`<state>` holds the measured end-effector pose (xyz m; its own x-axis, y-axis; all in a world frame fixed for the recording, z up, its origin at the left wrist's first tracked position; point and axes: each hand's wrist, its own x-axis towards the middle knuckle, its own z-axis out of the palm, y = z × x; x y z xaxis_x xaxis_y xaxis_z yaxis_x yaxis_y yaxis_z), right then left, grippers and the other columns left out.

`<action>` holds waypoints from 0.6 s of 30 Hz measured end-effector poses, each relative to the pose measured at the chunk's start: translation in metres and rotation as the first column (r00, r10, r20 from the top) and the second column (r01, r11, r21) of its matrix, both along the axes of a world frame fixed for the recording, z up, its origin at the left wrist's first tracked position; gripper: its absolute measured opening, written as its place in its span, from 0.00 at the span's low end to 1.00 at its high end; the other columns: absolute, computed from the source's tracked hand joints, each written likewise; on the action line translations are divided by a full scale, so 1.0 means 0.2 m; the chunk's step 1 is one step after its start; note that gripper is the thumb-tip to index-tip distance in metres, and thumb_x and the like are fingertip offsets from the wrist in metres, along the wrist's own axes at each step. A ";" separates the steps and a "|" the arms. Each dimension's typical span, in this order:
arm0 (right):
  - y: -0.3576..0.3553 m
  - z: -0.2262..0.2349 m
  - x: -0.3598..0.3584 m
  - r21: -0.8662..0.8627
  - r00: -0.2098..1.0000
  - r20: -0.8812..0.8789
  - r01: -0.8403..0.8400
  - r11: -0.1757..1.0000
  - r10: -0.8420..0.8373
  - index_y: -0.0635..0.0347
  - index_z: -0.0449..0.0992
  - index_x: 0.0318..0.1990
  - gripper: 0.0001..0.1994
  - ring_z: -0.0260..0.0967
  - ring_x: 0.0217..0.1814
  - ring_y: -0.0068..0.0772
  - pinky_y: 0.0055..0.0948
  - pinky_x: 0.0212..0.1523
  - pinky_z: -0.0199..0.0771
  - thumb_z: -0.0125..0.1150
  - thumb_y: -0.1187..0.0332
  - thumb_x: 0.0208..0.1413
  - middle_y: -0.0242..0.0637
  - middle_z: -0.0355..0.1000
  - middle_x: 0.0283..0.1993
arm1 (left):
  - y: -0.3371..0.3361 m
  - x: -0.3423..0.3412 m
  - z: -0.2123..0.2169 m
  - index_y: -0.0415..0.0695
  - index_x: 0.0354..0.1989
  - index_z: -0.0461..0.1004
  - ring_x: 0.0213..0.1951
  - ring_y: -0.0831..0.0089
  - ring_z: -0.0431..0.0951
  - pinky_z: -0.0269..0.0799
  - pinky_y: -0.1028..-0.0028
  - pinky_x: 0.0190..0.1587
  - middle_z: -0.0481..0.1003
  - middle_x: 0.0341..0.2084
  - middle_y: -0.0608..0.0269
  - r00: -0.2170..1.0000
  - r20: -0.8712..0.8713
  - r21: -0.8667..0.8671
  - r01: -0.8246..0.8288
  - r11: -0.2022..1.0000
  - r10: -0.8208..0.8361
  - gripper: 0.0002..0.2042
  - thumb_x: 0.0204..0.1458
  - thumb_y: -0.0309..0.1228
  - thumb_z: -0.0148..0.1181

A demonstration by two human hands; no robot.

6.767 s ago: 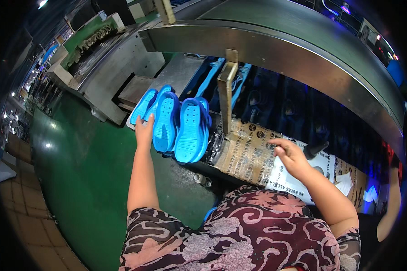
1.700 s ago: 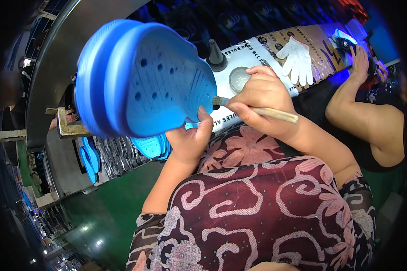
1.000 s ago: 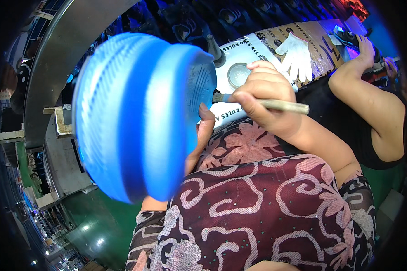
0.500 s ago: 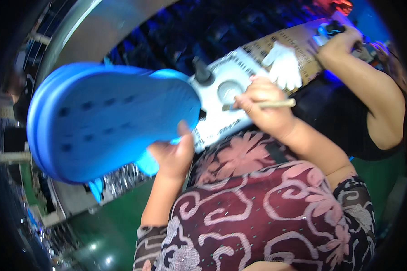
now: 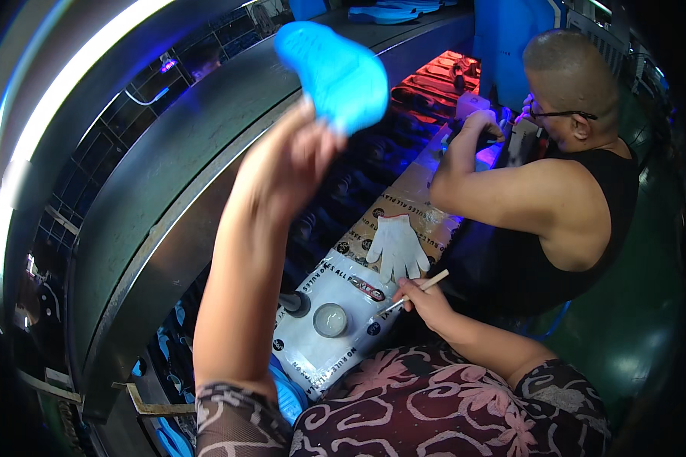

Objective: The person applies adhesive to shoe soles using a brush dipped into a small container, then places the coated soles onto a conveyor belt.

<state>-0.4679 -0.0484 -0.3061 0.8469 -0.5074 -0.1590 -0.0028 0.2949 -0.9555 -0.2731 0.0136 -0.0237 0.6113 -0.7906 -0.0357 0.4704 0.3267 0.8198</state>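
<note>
My left hand (image 5: 301, 152) is raised far out over the curved dark belt, closed on one end of a bright blue shoe sole (image 5: 343, 80). The hand and sole are somewhat blurred. Lower right, my right hand (image 5: 428, 305) pinches a thin brush (image 5: 434, 279) with a pale wooden handle, its bristle end pointing left. Beside that end stands a small round cup (image 5: 331, 320) of cloudy liquid, on a board wrapped in white printed film (image 5: 305, 346). A dark upright post (image 5: 295, 304) rises left of the cup. Just beyond my right hand lies a white glove (image 5: 399, 247).
The dark curved belt (image 5: 141, 206) runs along the left, with blue soles (image 5: 389, 13) on its far part. A co-worker in a black top (image 5: 579, 198) sits close on the right, arms over the bench. Blue pieces (image 5: 286, 392) lie below my left forearm.
My left hand has gone from low left up and away, holding the sole out over the belt. My right hand, still with the brush, has drawn back from the cup. The view has shifted.
</note>
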 end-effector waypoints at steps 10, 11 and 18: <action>-0.12 -0.18 -0.03 0.155 0.998 -0.065 0.019 0.988 -0.008 0.65 0.75 0.25 0.21 0.59 0.22 0.20 0.20 0.26 0.59 0.47 0.58 0.63 0.32 0.68 0.22 | 0.14 -0.02 -0.10 0.35 0.57 0.63 0.35 0.66 0.79 0.76 0.71 0.43 0.77 0.33 0.53 0.840 0.520 -0.008 -0.176 0.984 0.155 0.23 0.55 0.33 0.57; -0.13 -0.22 -0.02 0.182 0.998 -0.006 0.060 0.981 -0.060 0.63 0.76 0.25 0.21 0.58 0.20 0.18 0.18 0.24 0.57 0.48 0.56 0.62 0.29 0.64 0.17 | 0.26 0.05 -0.11 0.36 0.54 0.66 0.34 0.70 0.79 0.75 0.74 0.40 0.77 0.32 0.54 0.761 0.620 0.043 -0.277 0.960 0.192 0.20 0.55 0.34 0.57; -0.16 -0.36 0.10 0.371 0.991 -0.077 -0.070 0.926 0.106 0.64 0.74 0.27 0.24 0.57 0.20 0.23 0.21 0.29 0.59 0.47 0.49 0.61 0.30 0.62 0.18 | 1.10 0.82 0.36 0.48 0.51 0.72 0.25 0.88 0.69 0.62 0.89 0.27 0.71 0.26 0.72 0.188 0.966 0.043 -0.793 0.608 0.177 0.14 0.59 0.38 0.54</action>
<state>-0.4476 -0.0810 -0.3774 0.8576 -0.3226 -0.4006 -0.1291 0.6190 -0.7747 -0.1086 0.2334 0.0487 0.7628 -0.3442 0.5473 -0.6453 -0.3528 0.6776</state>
